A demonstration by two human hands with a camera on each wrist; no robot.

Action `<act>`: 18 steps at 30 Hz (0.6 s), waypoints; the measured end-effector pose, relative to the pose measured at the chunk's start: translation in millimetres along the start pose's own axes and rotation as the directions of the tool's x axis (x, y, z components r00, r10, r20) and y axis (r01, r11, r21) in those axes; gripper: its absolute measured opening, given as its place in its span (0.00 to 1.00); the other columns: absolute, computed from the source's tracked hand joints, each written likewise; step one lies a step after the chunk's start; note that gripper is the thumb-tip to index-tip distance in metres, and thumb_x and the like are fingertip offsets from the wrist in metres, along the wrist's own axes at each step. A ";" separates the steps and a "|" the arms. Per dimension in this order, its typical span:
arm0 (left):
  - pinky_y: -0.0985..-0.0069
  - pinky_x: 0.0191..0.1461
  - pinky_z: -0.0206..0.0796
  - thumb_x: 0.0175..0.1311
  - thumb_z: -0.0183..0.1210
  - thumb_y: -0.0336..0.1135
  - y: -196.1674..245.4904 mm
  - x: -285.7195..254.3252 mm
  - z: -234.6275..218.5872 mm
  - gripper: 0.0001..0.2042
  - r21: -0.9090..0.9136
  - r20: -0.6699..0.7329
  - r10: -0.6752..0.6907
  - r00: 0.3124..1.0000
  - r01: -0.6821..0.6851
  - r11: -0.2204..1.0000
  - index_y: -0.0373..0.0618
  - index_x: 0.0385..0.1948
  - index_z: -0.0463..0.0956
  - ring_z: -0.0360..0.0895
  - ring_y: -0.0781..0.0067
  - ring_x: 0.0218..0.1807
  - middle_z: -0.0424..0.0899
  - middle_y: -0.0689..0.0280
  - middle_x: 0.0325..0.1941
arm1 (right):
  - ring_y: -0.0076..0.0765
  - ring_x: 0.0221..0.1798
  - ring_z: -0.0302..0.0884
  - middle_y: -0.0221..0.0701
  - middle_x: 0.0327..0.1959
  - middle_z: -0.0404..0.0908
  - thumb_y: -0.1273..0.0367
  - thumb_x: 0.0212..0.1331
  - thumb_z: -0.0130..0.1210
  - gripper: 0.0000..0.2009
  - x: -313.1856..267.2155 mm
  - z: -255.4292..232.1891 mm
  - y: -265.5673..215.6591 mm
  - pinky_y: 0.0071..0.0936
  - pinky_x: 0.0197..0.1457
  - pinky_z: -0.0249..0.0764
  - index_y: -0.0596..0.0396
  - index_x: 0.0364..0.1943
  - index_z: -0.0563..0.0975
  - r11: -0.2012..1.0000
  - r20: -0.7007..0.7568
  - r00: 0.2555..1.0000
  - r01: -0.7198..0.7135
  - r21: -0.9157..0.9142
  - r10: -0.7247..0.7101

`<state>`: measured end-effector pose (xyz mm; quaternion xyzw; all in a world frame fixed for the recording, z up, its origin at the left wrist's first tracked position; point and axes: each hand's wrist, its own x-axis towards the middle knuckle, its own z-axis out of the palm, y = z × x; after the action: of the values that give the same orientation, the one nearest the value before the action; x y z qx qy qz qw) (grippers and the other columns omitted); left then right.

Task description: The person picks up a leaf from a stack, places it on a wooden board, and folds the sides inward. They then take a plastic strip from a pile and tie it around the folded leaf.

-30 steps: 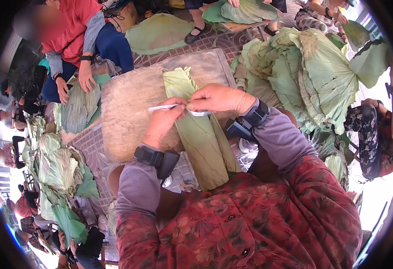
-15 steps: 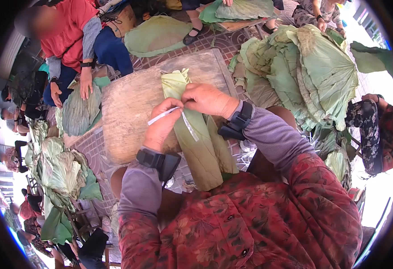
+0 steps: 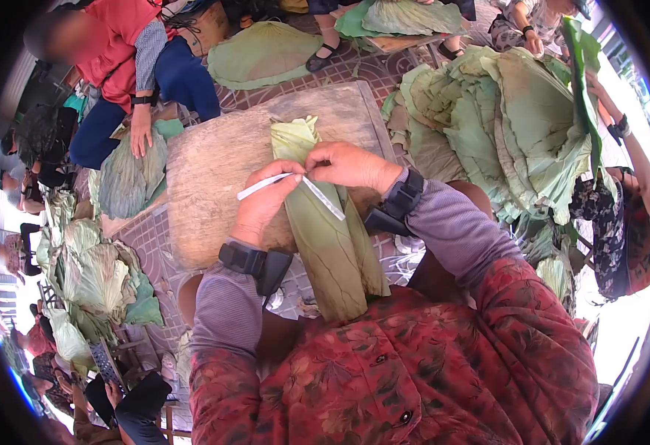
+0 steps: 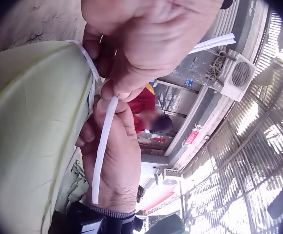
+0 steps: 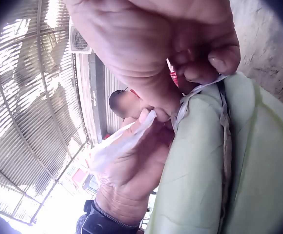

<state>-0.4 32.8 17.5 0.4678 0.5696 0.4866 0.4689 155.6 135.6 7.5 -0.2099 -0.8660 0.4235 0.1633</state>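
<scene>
A long bundle of folded green leaves (image 3: 329, 259) lies lengthwise before me, its pale far end on a wooden board (image 3: 214, 163). A narrow white strip (image 4: 103, 151) goes round the bundle, close beneath my fingers. My left hand (image 3: 260, 208) pinches the strip at the bundle's left side, and one tail lies back over that hand. My right hand (image 3: 351, 165) pinches the strip just beside the left fingertips; another tail slants down across the leaves. In the right wrist view the strip (image 5: 183, 114) hugs the leaf edge, and fingers hide the crossing point.
A tall pile of large leaves (image 3: 518, 126) stands at the right, with more leaves (image 3: 91, 274) heaped at the left. Across the board a person in red (image 3: 121, 52) rests a hand on a flat leaf (image 3: 134, 174). Patterned paving (image 3: 151, 252) shows around the board.
The strip, first curved under my right fingers, now has a straight tail slanting across the leaves. My hands stay close together over the bundle. At the right, another person's leaf has swung upright.
</scene>
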 end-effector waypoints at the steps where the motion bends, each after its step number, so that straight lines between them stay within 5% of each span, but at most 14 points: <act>1: 0.86 0.40 0.60 0.50 0.55 0.25 1.0 -0.2 0.4 0.04 -0.014 0.014 -0.017 1.000 0.017 1.000 0.41 0.28 0.74 0.68 0.83 0.34 0.74 0.72 0.29 | 0.37 0.35 0.73 0.34 0.30 0.75 0.64 0.44 0.51 0.09 0.3 -0.2 -0.6 0.28 0.40 0.68 0.52 0.29 0.76 1.000 0.005 1.000 -0.014 -0.007 0.014; 5: 0.86 0.39 0.61 0.49 0.54 0.24 -6.6 3.0 1.6 0.04 0.070 0.011 0.044 0.999 -0.044 0.997 0.41 0.27 0.73 0.68 0.83 0.34 0.74 0.72 0.28 | 0.38 0.36 0.73 0.34 0.30 0.76 0.63 0.44 0.51 0.10 0.3 -1.7 -4.4 0.29 0.40 0.68 0.52 0.29 0.76 0.997 0.030 0.997 -0.069 -0.017 0.070; 13: 0.83 0.33 0.63 0.47 0.51 0.22 -14.5 8.9 18.2 0.05 0.182 -0.222 0.206 0.953 -0.167 0.969 0.38 0.28 0.71 0.70 0.81 0.28 0.74 0.67 0.26 | 0.40 0.37 0.72 0.34 0.31 0.76 0.63 0.44 0.50 0.10 -3.7 8.3 -4.2 0.31 0.41 0.68 0.51 0.29 0.75 0.994 -0.042 0.998 -0.057 -0.096 0.054; 16: 0.82 0.32 0.63 0.47 0.51 0.22 -17.5 11.2 13.1 0.06 0.289 -0.124 0.360 0.925 -0.313 0.904 0.37 0.28 0.69 0.70 0.79 0.27 0.73 0.66 0.25 | 0.40 0.37 0.73 0.34 0.30 0.76 0.63 0.45 0.50 0.10 -4.9 6.3 -7.9 0.31 0.40 0.68 0.51 0.30 0.75 0.991 -0.040 0.999 -0.027 -0.129 0.022; 18: 0.81 0.31 0.62 0.47 0.51 0.22 -19.1 11.7 13.7 0.06 0.278 -0.146 0.335 0.931 -0.287 0.917 0.38 0.28 0.69 0.69 0.79 0.27 0.72 0.67 0.24 | 0.41 0.36 0.73 0.34 0.30 0.76 0.63 0.46 0.50 0.10 -3.8 2.7 -7.2 0.32 0.40 0.68 0.52 0.30 0.75 0.991 -0.059 0.998 -0.019 -0.135 0.011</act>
<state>10.3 44.3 -3.6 0.5596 0.5869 0.5216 0.2654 156.0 128.0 11.3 -0.2391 -0.8860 0.3586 0.1708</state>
